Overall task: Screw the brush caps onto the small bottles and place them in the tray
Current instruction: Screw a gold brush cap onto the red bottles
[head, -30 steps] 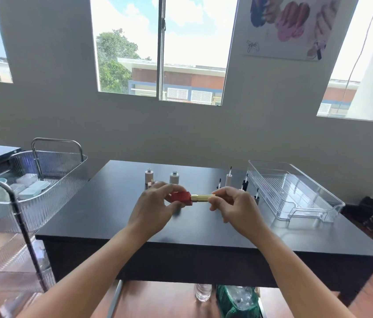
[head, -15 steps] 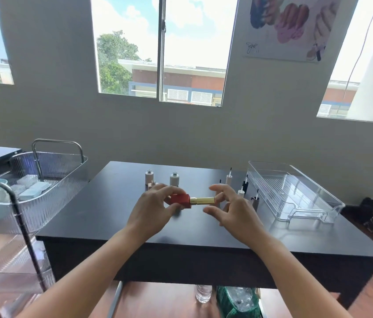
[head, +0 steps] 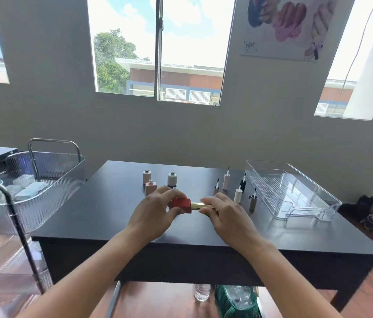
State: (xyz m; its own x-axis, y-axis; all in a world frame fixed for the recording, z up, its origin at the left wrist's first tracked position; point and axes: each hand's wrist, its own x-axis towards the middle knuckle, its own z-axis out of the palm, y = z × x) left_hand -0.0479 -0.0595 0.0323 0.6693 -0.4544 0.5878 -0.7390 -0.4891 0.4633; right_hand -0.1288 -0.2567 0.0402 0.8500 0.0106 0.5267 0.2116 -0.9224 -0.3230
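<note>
Currently screwing: left hand point(head: 155, 211) gripping square red bottle point(head: 181, 204), right hand point(head: 225, 213) pinching gold brush cap point(head: 198, 205); next, placing it in clear plastic tray point(head: 304, 208)

Matt black table point(head: 103, 216); clear glossy plastic tray point(head: 313, 198) at right; shiny gold metallic cap point(head: 198, 205) on matt red bottle point(head: 182, 204), centre.
</note>
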